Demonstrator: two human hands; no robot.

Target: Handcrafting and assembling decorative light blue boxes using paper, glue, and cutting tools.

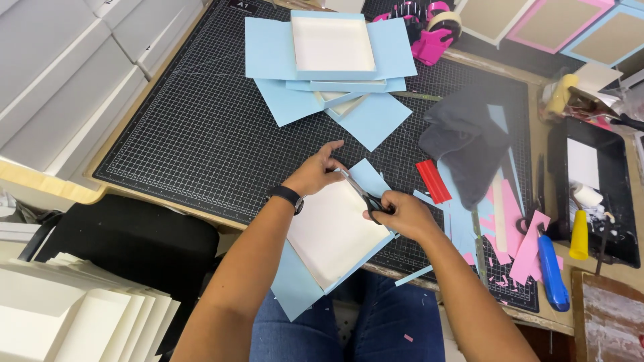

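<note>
Two hands, left fingers [330,155] gripping box [332,231] corner, scissors [364,199] alongside

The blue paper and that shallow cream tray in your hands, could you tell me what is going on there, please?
A person is trimming light blue paper wrapped around a shallow cream tray, held over the near edge of a black cutting mat. The left hand steadies the tray's far corner, while the right hand works black-handled scissors at that corner. More blue-papered trays are stacked at the back of the mat.
</note>
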